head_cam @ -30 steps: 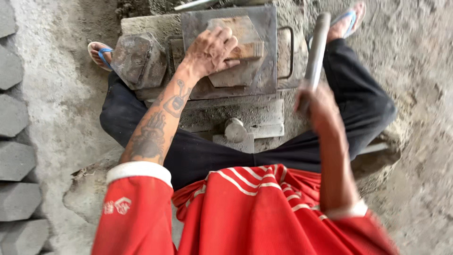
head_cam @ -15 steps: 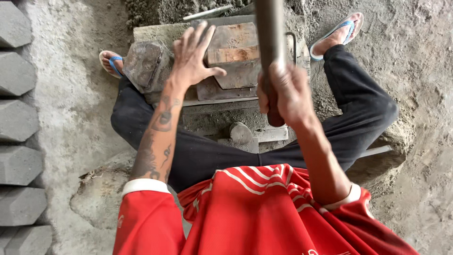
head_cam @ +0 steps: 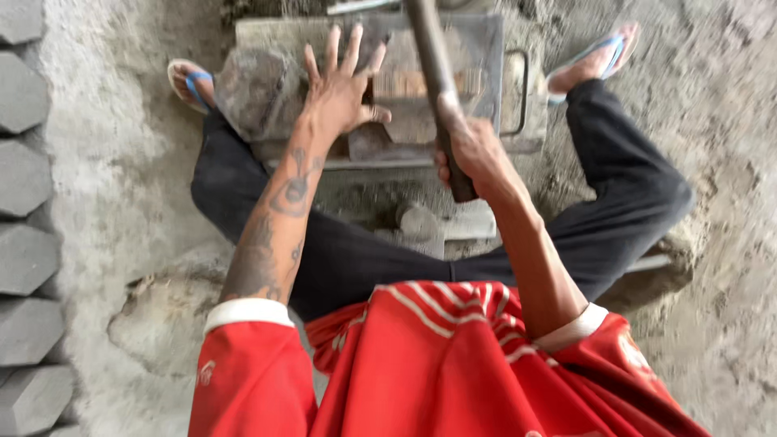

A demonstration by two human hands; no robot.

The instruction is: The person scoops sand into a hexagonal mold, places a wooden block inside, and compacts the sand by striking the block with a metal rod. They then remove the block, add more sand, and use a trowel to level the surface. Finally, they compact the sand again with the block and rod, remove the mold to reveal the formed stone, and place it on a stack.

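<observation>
we see our left hand [head_cam: 344,93] spread wide and flat on a metal mould [head_cam: 477,61] on the floor, seemingly steadying it, while our right hand [head_cam: 473,154] grips a thick rod [head_cam: 433,65] held above it.

The floor [head_cam: 121,202] is rough, pale grey ground, cement-dusted and uneven, with coarse crumbly patches and small clods. Along the left edge runs a column of dark grey hexagonal paving blocks [head_cam: 24,259], set close one above another, their angled sides meeting the paler ground beside them. On the right the ground [head_cam: 728,243] looks darker and grittier, perhaps damp sand or mortar, though the blur makes that hard to tell. A cracked, lumpy mound [head_cam: 158,324] rises at lower left. The light is soft, even daylight with no hard shadows. No walls, windows or furniture show.
</observation>
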